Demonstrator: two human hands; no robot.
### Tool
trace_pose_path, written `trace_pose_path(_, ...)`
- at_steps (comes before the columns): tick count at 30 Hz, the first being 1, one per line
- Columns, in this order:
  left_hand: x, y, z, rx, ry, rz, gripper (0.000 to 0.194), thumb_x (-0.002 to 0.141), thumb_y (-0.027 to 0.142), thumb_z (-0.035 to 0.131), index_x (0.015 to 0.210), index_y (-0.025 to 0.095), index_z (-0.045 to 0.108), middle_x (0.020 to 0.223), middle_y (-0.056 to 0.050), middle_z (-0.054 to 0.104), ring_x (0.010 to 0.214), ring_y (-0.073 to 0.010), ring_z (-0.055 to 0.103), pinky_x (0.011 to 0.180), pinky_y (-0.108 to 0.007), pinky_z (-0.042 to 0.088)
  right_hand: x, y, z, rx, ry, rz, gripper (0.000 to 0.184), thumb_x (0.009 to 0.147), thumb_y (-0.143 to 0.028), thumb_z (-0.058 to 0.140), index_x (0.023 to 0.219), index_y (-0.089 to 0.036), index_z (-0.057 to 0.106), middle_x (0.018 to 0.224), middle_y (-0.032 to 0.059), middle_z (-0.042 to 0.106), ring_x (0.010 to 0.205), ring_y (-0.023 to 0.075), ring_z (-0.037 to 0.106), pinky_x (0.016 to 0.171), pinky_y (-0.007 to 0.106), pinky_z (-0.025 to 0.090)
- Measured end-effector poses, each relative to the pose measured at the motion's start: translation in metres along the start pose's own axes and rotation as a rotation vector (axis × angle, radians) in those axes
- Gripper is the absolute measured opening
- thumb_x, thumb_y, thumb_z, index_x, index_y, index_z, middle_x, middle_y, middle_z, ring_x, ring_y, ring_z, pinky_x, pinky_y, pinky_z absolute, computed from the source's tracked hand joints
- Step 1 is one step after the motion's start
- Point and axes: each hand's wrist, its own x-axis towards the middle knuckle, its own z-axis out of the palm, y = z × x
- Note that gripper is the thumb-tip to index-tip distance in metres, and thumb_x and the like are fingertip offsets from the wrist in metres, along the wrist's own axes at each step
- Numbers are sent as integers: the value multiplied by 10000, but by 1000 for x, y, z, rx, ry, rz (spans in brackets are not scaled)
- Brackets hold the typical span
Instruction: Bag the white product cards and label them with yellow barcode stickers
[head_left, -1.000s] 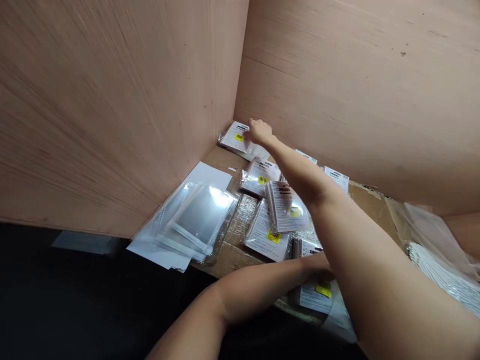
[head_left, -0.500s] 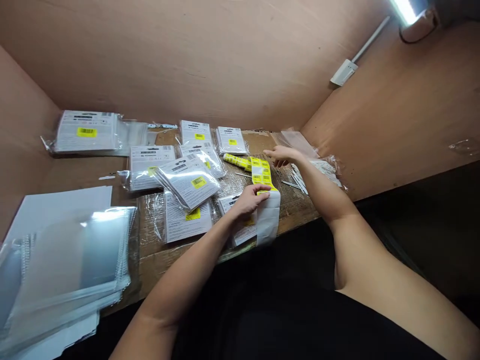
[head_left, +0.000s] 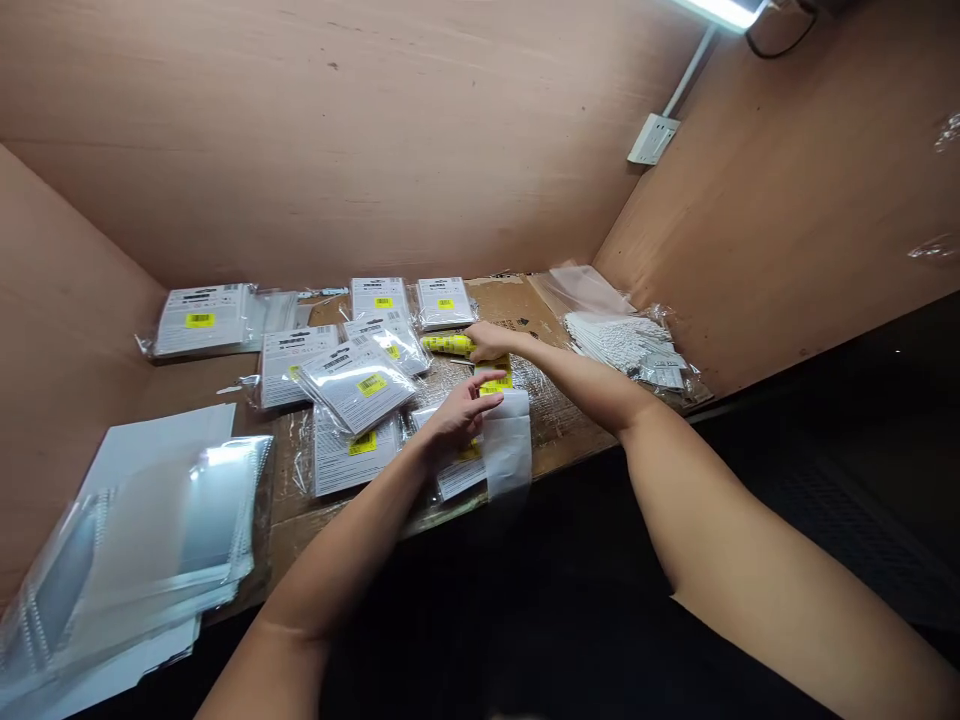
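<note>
My right hand (head_left: 491, 342) is closed over the end of a roll of yellow barcode labels (head_left: 448, 345). From the roll a strip of labels (head_left: 496, 381) runs towards me, and its bare white backing paper (head_left: 508, 445) hangs at the table's front edge. My left hand (head_left: 456, 412) is open beside the strip, with thumb and forefinger spread apart near where the yellow labels meet the white backing. Partly hidden under the left hand and the backing lies a white packet (head_left: 461, 480) in clear film.
Several film-wrapped packets with yellow labels lie left of my hands, the nearest pile topped by a packet (head_left: 360, 388). Clear plastic sleeves (head_left: 161, 540) are stacked at front left. Thin white sticks (head_left: 626, 345) lie at right, below a wall socket (head_left: 653, 139).
My right hand has moved left and down from above the strip onto the label roll. My left hand's fingers have spread and lifted from the strip. The view has shifted slightly.
</note>
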Motion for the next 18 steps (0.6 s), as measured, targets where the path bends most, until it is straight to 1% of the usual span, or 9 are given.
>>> trace_pose_path(2,-1,5,4,-118,-3,25,1097,670,480,1035,1565,168,482,1207,-147,697,1069,-313,692,869,-336,566,-12,2,-5,3,42,28,386,809,-256,729,1164,-102,727,1181,201,746,957,279,688,718,299,420)
trace_pose_path(4,-2,8,7,-187,2,38,1195,654,481,1049,1605,161,400,1217,-161,697,1089,-332,698,907,-367,578,-36,17,-17,33,130,57,331,841,-253,695,1146,-126,722,1146,170,752,936,264,676,709,296,404)
trace_pose_path(6,-3,8,7,-185,-12,16,1246,653,460,1059,1634,169,348,1135,-149,717,1006,-313,719,886,-367,583,-72,43,-37,76,262,95,258,868,-222,672,1112,-151,717,1100,121,756,905,230,659,715,285,404)
trace_pose_path(8,-5,8,4,-132,-56,-12,1258,671,414,1063,1661,200,315,1058,-125,732,916,-273,724,859,-342,577,-119,74,-65,45,410,189,212,882,-183,675,1089,-152,713,1090,100,752,885,197,639,724,273,400)
trace_pose_path(10,-7,7,2,-60,-122,-39,1157,709,401,1050,1639,209,390,1062,-135,739,909,-261,723,862,-330,573,-170,106,-101,-127,550,365,221,917,-174,678,1125,-108,708,1151,136,736,922,178,629,733,277,369)
trace_pose_path(12,-8,6,0,-2,-185,-69,939,753,429,1021,1531,181,557,1124,-169,734,972,-286,722,893,-347,576,-218,135,-138,-362,726,542,248,996,-176,590,1170,-26,684,1235,194,704,1028,173,628,756,309,328)
trace_pose_path(14,-7,5,0,32,-197,-90,754,776,447,999,1400,170,679,1159,-180,727,1009,-305,718,908,-367,581,-257,157,-172,-567,827,592,309,1061,-190,484,1179,33,664,1322,225,663,1189,206,599,796,355,313)
trace_pose_path(16,-7,5,-1,37,-167,-87,672,779,443,990,1339,184,724,1163,-172,727,1004,-309,715,908,-386,588,-281,167,-194,-538,790,598,352,1038,-241,526,1164,51,678,1283,193,688,1169,204,614,784,365,309)
trace_pose_path(18,-9,8,-2,30,-146,-67,640,797,436,973,1342,204,730,1174,-164,725,1020,-308,712,924,-398,592,-290,165,-200,-239,682,513,339,953,-252,643,1094,48,715,1087,85,737,985,121,639,741,299,323)
